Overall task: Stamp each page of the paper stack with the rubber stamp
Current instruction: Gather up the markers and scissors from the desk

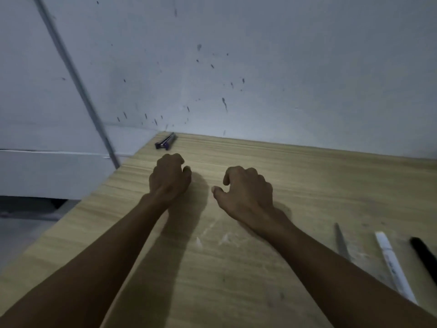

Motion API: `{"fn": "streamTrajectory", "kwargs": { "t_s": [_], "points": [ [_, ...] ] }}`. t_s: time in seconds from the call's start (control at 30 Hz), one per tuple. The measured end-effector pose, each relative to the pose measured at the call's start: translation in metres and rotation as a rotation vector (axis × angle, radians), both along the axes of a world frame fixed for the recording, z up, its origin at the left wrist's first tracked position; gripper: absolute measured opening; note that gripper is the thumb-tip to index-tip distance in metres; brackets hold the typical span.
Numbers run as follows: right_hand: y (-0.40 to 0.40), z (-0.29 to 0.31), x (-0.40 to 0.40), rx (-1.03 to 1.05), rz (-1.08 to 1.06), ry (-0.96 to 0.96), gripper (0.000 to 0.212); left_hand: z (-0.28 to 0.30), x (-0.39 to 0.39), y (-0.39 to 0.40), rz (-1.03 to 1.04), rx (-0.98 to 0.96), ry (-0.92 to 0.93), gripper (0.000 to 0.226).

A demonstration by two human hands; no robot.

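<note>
Hands are all you have over the table right now: neither a paper stack nor a rubber stamp can be made out anywhere in the head view, so their place cannot be told. Your left hand hovers or rests just beyond the middle of the table, fingers curled under into a loose fist with nothing visible inside it; whether it touches the wood cannot be told. Your right hand sits just beside it, toward the right of the table, apart from the left with a strip of bare wood between them. Its fingers are bent at the knuckles, thumb sticking out toward the left hand, and it grips nothing you can see.

Beyond your left hand, at the far left corner of the table and close against the wall, lies a small dark object with purple ends, too blurred to name. Near the right edge of the table, well apart from your right hand, 3 slim things lie roughly parallel: a grey blade-like strip, a white strip with small dark markings, and a black bar cut off by the frame edge. Pale scuffs mark the wood between your forearms. Dark flecks spot the wall above the table.
</note>
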State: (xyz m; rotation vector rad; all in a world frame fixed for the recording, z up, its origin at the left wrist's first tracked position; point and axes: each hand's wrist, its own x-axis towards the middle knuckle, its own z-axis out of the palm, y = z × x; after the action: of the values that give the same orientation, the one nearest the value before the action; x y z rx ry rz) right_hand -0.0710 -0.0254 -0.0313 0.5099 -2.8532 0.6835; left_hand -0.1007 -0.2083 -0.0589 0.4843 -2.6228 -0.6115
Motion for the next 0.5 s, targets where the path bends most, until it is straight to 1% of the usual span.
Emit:
{"fn": "streamTrajectory", "kwargs": {
  "t_s": [0.23,0.37,0.43,0.5],
  "points": [
    [-0.055,-0.011,-0.060,0.012,0.049,-0.030,0.035,-0.013,-0.070,-0.070,0.103,-0.053,-0.026,0.036],
    [-0.072,-0.013,-0.087,0.007,0.053,-0.026,0.036,-0.015,-0.104,-0.091,0.153,-0.123,0.001,0.049],
    [-0.079,-0.017,-0.098,0.007,0.055,-0.026,0.036,-0.017,-0.121,-0.099,0.177,-0.151,-0.051,0.053],
    [-0.081,-0.020,-0.105,0.005,0.052,-0.025,0.037,-0.020,-0.134,-0.104,0.208,-0.156,-0.133,0.052]
  ]
}}
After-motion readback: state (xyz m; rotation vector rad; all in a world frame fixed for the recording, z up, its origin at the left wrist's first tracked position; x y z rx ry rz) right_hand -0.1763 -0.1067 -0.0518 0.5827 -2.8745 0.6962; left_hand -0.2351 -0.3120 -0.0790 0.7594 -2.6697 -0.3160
